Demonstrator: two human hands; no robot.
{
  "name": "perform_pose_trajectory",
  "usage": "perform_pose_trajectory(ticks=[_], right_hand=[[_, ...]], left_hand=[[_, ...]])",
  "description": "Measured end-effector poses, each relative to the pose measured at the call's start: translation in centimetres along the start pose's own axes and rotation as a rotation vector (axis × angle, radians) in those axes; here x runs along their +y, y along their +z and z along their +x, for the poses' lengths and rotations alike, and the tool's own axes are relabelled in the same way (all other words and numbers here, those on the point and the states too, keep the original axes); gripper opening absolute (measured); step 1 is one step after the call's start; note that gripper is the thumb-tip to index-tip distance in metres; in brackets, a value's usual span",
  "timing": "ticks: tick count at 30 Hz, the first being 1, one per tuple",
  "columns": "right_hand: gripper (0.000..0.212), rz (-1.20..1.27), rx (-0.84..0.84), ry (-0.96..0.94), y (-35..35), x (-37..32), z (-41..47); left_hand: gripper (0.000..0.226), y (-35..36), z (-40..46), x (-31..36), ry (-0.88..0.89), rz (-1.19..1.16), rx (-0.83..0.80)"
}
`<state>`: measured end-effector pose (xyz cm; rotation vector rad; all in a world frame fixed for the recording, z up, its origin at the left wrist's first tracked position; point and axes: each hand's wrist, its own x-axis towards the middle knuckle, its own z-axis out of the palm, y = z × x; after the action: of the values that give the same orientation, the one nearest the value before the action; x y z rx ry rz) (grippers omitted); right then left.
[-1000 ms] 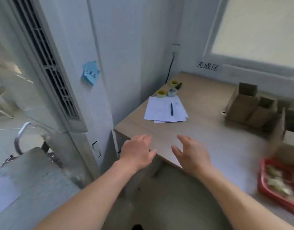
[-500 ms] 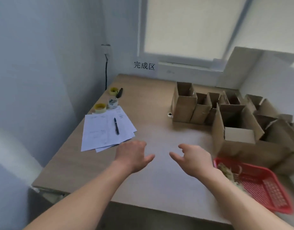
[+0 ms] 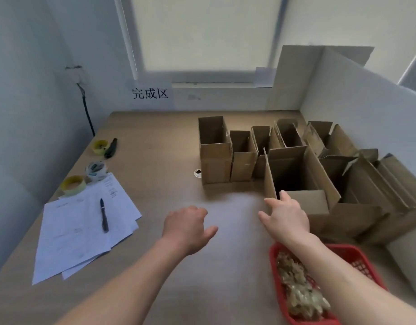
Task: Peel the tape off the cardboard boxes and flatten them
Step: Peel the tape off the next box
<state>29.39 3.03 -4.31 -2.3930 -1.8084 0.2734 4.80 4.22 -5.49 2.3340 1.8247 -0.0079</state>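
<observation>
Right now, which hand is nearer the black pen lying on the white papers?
Left. The left hand hovers just right of the black pen; the right hand reaches toward the boxes, farther away.

My right forearm hides middle of red plastic mesh basket (image 3: 359, 256), lower right; basket cut by bottom edge. Crumpled tape wad (image 3: 300, 292) inside blurred. Small ring-shaped object (image 3: 198, 173) beside brown cardboard boxes (image 3: 216, 158) unidentifiable.

I'm at a packing workstation: a wooden desk (image 3: 155, 148) in a corner, open cardboard boxes (image 3: 261, 156) at right, tape rolls (image 3: 73, 184) and paperwork (image 3: 80, 226) at left, a printed zone sign (image 3: 150, 93) on the wall.
</observation>
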Motion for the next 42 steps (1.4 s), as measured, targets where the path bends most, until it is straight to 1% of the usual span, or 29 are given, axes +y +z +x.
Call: perform_pose_trajectory(ticks=[2, 3, 6, 9, 11, 14, 17, 19, 22, 24, 25, 26, 27, 28, 29, 30, 31, 32, 34, 35, 36, 38, 40, 42], right_hand=[[0.050, -0.027, -0.054, 0.022, 0.7, 0.5, 1.9], [0.049, -0.054, -0.050, 0.018, 1.0, 0.7, 2.8], [0.049, -0.061, 0.014, -0.012, 1.3, 0.6, 4.6], [0.052, 0.038, 0.122, -0.031, 0.4, 0.1, 5.4], [0.051, 0.165, 0.163, -0.054, -0.4, -0.4, 5.6], [0.051, 0.398, 0.165, -0.084, -1.3, -1.3, 5.4], [0.046, 0.621, 0.166, -0.088, -1.4, -2.2, 5.0], [0.041, 0.742, 0.146, -0.062, -1.1, -3.0, 4.7], [0.032, 0.912, 0.120, 0.035, -0.3, -4.6, 4.3], [0.038, 1.042, 0.092, 0.087, 0.1, -5.7, 4.4], [0.043, 1.077, 0.061, 0.083, 0.5, -6.2, 4.4], [0.047, 1.059, 0.020, 0.062, 1.0, -6.6, 4.4], [0.051, 0.967, -0.014, 0.037, 1.7, -6.9, 4.4], [0.056, 0.809, -0.037, 0.027, 2.6, -7.0, 4.3], [0.062, 0.668, -0.035, 0.040, 3.5, -6.9, 3.9], [0.068, 0.591, -0.019, 0.074, 4.5, -6.9, 3.2], [0.071, 0.567, -0.005, 0.118, 5.5, -6.8, 2.3], [0.072, 0.566, -0.011, 0.168, 6.6, -6.7, 1.2], [0.065, 0.580, -0.116, 0.275, 8.7, -6.1, -0.9], [0.056, 0.592, -0.166, 0.310, 9.5, -6.1, -1.8], [0.045, 0.607, -0.185, 0.330, 10.1, -6.1, -2.6], [0.033, 0.645, -0.140, 0.350, 10.9, -6.2, -3.2], [0.033, 0.735, -0.088, 0.416, 11.0, -6.0, -2.8], [0.033, 0.981, -0.121, 0.507, 10.8, -6.1, -2.0]], left_hand=[[0.052, 0.4, 1.6, 0.8, -0.013, -0.013, -0.011], [0.051, 0.7, 2.2, 1.1, -0.021, -0.019, -0.015], [0.048, 1.5, 3.6, 1.8, -0.059, -0.044, -0.015], [0.048, 2.4, 4.5, 2.0, -0.108, -0.105, -0.012], [0.048, 2.8, 5.3, 2.0, -0.143, -0.175, -0.002], [0.048, 2.7, 6.5, 1.5, -0.197, -0.271, 0.038], [0.048, 2.2, 7.1, 0.7, -0.190, -0.308, 0.087], [0.050, 1.8, 7.1, -0.1, -0.182, -0.344, 0.118], [0.056, 1.3, 6.8, -1.9, -0.191, -0.414, 0.154], [0.062, 1.1, 6.2, -3.5, -0.209, -0.411, 0.195], [0.064, 1.1, 5.7, -4.4, -0.223, -0.394, 0.206], [0.066, 1.2, 5.3, -5.3, -0.241, -0.379, 0.202], [0.067, 1.6, 4.7, -6.2, -0.259, -0.374, 0.180], [0.068, 2.1, 4.0, -7.1, -0.274, -0.382, 0.141], [0.069, 2.8, 3.4, -7.9, -0.285, -0.401, 0.091], [0.069, 3.6, 2.6, -8.6, -0.290, -0.430, 0.044], [0.068, 4.3, 1.9, -9.2, -0.298, -0.467, 0.007], [0.067, 5.0, 1.2, -9.8, -0.320, -0.518, -0.022], [0.068, 6.0, 0.0, -10.5, -0.410, -0.647, -0.075], [0.067, 6.3, -0.5, -10.7, -0.453, -0.719, -0.098], [0.059, 6.3, -0.9, -10.7, -0.464, -0.798, -0.115], [0.036, 5.4, -1.7, -10.3, -0.417, -0.988, -0.091], [0.034, 3.1, -2.3, -10.3, -0.324, -1.145, -0.027], [0.029, -0.1, -2.6, -10.7, -0.133, -1.179, 0.063]])
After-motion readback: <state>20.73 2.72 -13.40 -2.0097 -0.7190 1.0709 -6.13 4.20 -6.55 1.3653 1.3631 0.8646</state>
